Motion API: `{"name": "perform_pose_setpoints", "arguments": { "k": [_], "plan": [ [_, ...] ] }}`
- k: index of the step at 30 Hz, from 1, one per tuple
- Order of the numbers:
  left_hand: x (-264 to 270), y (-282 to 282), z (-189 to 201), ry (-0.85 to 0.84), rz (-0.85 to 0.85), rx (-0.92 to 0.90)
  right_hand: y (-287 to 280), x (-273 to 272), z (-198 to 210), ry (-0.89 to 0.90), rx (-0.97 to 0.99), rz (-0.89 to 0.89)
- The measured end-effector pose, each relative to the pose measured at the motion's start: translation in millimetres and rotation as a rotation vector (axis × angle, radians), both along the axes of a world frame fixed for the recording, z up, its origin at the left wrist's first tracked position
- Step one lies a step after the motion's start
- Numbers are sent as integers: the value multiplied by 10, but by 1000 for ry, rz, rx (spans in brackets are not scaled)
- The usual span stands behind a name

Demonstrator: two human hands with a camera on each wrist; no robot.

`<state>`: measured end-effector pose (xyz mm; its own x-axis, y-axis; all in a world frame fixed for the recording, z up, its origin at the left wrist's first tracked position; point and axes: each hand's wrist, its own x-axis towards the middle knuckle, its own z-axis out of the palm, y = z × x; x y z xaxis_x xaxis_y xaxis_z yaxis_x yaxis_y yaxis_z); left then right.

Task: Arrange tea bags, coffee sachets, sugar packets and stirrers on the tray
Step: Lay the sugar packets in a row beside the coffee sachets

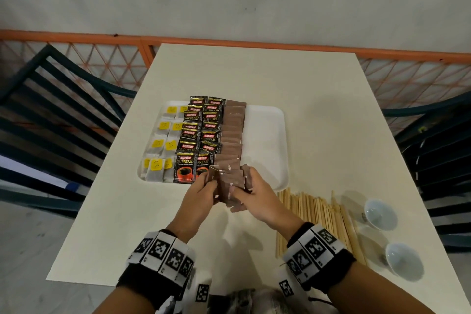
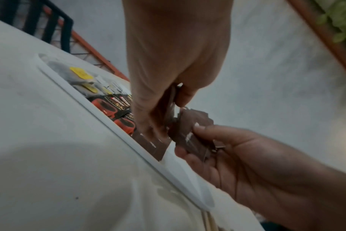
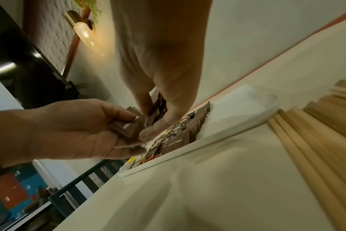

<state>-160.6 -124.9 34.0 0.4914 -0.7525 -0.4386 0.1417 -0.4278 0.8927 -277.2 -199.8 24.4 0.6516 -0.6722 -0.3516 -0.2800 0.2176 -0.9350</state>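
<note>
A white tray carries tea bags with yellow tags on its left, black coffee sachets in the middle, and a column of brown sugar packets beside them. Above the tray's near edge, my left hand and right hand both grip a bunch of brown sugar packets. In the left wrist view my right hand pinches a stack of packets between thumb and fingers. In the right wrist view my left hand clamps packets under its thumb. Wooden stirrers lie on the table to the right.
Two small white bowls stand right of the stirrers near the table's edge. The tray's right third is bare. Dark slatted chairs flank the table, with an orange mesh fence behind.
</note>
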Motion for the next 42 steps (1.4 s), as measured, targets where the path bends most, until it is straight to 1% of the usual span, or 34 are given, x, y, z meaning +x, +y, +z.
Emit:
{"name": "perform_pose_setpoints", "arguments": {
  "k": [2, 3, 5, 7, 10, 13, 15, 16, 19, 20, 22, 25, 27, 28, 30, 32, 33, 37, 38, 40, 42],
  "plan": [
    [61, 13, 31, 98, 50, 15, -5, -7, 33, -18, -45, -34],
    [86, 27, 57, 188, 66, 0, 0, -6, 45, -19, -100, -51],
    [135, 40, 110, 398, 74, -85, 6, 11, 72, -11, -309, -93],
    [174, 31, 173, 563, 71, -158, 20, 59, 130, -2, -552, -105],
    [237, -21, 252, 758, 45, -220, 104, 188, 203, 21, -830, 0],
    [346, -48, 317, 944, 84, -309, 189, 305, 203, 97, -948, 123],
    [465, -37, 359, 1012, 94, -362, 192, 345, 194, 118, -989, 155],
    [525, -29, 361, 1015, 71, -372, 183, 358, 195, 123, -996, 168],
    [659, -7, 358, 1023, 16, -401, 168, 379, 225, 101, -939, 208],
    [686, -9, 364, 1027, 16, -403, 163, 389, 244, 85, -918, 193],
    [726, -28, 381, 1002, 24, -405, 135, 420, 303, 70, -863, 121],
    [735, -69, 366, 924, -13, -385, 41, 504, 404, 76, -707, 10],
    [740, -91, 337, 878, -6, -380, -23, 559, 466, 52, -627, -76],
    [744, -99, 325, 851, 4, -386, -45, 576, 486, 31, -575, -115],
    [760, -122, 312, 794, 22, -394, -94, 597, 519, 2, -373, -165],
    [779, -135, 306, 734, 34, -404, -136, 602, 554, 25, -194, -172],
    [789, -143, 306, 706, 41, -404, -152, 598, 561, 40, -142, -172],
    [820, -152, 241, 630, 82, -365, -221, 550, 521, 12, 10, -201],
    [833, -149, 219, 629, 98, -355, -253, 535, 502, -6, 66, -239],
    [890, -139, 177, 652, 133, -341, -356, 507, 482, -67, 196, -368],
    [976, -116, 143, 685, 168, -330, -486, 449, 432, -101, 263, -466]
  ]
}}
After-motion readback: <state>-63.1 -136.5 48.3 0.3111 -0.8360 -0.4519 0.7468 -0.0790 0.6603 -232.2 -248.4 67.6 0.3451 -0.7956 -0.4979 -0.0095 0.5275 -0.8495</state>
